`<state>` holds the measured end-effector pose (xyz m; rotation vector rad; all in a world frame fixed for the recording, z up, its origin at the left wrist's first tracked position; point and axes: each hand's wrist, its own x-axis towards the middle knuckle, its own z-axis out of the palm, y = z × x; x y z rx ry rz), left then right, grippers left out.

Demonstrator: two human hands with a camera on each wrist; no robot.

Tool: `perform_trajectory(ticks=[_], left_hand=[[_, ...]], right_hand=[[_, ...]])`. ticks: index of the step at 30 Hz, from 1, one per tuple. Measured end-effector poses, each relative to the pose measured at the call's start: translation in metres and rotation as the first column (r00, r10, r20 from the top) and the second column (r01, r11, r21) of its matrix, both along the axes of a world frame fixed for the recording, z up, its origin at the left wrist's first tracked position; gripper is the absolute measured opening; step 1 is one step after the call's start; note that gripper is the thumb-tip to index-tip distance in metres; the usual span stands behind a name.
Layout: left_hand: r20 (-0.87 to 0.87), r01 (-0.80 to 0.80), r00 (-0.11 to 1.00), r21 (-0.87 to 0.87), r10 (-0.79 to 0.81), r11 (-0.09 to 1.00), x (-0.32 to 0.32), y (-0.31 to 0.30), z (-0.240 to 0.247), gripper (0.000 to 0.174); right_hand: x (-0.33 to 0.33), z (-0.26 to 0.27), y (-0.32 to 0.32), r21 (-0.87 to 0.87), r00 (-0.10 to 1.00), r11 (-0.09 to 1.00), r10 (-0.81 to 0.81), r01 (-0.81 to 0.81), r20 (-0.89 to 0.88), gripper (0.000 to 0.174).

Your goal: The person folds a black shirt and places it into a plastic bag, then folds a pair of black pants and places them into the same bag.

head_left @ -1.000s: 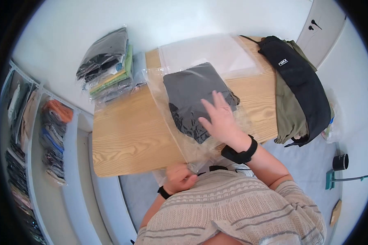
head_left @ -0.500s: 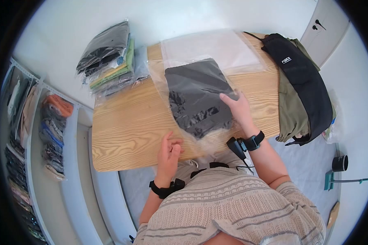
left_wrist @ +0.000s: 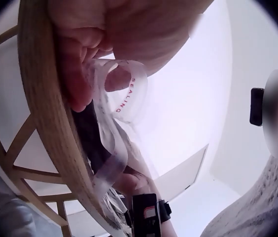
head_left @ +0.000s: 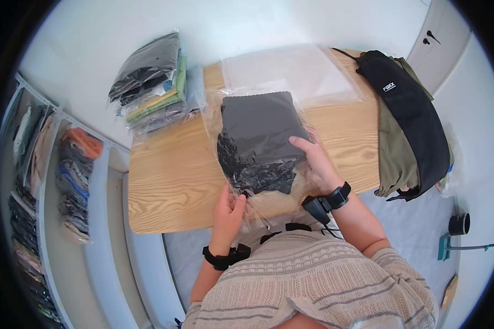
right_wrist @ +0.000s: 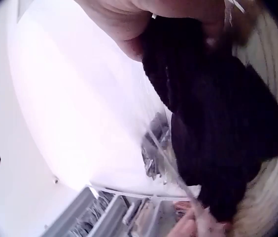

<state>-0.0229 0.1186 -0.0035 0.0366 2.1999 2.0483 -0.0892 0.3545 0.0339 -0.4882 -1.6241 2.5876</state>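
Observation:
A folded dark garment (head_left: 260, 129) lies inside a clear plastic bag (head_left: 211, 118) over the table's front half. My left hand (head_left: 227, 215) grips the bag's near left corner, thumb on top. In the left wrist view that hand (left_wrist: 124, 34) is beside the table edge, with a curled clear flap (left_wrist: 136, 94) printed "SEALING" at its fingers. My right hand (head_left: 318, 160) holds the garment's right edge through the plastic, thumb on top and fingers beneath. The right wrist view shows the dark cloth (right_wrist: 213, 113) between thumb and fingers of my right hand (right_wrist: 154, 12).
Bagged clothes (head_left: 151, 82) are stacked at the wooden table's (head_left: 164, 186) back left. Flat clear bags (head_left: 291, 71) lie at the back. A black bag (head_left: 406, 109) rests over olive cloth (head_left: 398, 153) on the right. Shelves (head_left: 41, 197) with bagged clothes stand at the left.
My left hand has risen from the table's front edge and taken hold of the bag's corner. My right hand moved from over the garment to its right edge and grips it; the garment has turned slightly.

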Motion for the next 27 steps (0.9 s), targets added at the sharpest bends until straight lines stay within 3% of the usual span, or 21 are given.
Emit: perform_trajectory(ticks=[1, 3, 6, 9, 13, 15, 19, 22, 27], left_hand=[[0.001, 0.014, 1.0, -0.01, -0.014, 1.0, 0.0, -0.001, 0.001, 0.056], [0.013, 0.023, 1.0, -0.056, -0.023, 0.998, 0.001, -0.002, 0.002, 0.056], [0.018, 0.03, 0.999, -0.082, -0.028, 0.996, 0.001, -0.004, -0.001, 0.055], [0.021, 0.024, 0.999, -0.031, -0.024, 0.999, 0.001, -0.006, -0.004, 0.055], [0.026, 0.023, 0.999, 0.002, -0.023, 1.0, -0.001, -0.008, -0.009, 0.055], [0.043, 0.036, 0.998, 0.014, -0.036, 0.999, -0.002, -0.008, -0.006, 0.056], [0.029, 0.068, 0.997, -0.042, -0.067, 0.997, -0.006, -0.013, -0.012, 0.058], [-0.033, 0.014, 0.999, -0.056, -0.016, 0.998, -0.005, -0.011, -0.025, 0.057], [0.089, 0.05, 0.995, 0.003, -0.05, 0.999, -0.004, -0.008, -0.002, 0.066]], right_hand=[[-0.001, 0.0, -0.001, -0.003, 1.0, 1.0, 0.003, -0.003, -0.002, 0.052], [-0.003, -0.002, -0.003, -0.257, 0.995, 0.966, -0.049, 0.024, -0.09, 0.043], [-0.016, -0.013, -0.007, -0.401, 0.981, 0.915, -0.115, 0.045, -0.153, 0.035], [-0.024, -0.019, -0.008, -0.462, 0.997, 0.887, -0.04, 0.003, -0.07, 0.03], [-0.023, -0.002, -0.002, -0.432, 0.992, 0.896, 0.128, -0.107, 0.02, 0.035], [-0.022, 0.001, -0.001, -0.327, 0.972, 0.926, 0.224, -0.188, 0.075, 0.034], [-0.003, -0.001, -0.021, -0.36, 0.998, 0.931, 0.056, -0.061, -0.025, 0.034], [0.006, -0.003, -0.027, -0.233, 0.994, 0.973, 0.037, -0.011, 0.107, 0.035], [-0.015, -0.009, -0.016, -0.415, 0.995, 0.904, 0.096, -0.105, -0.043, 0.035]])
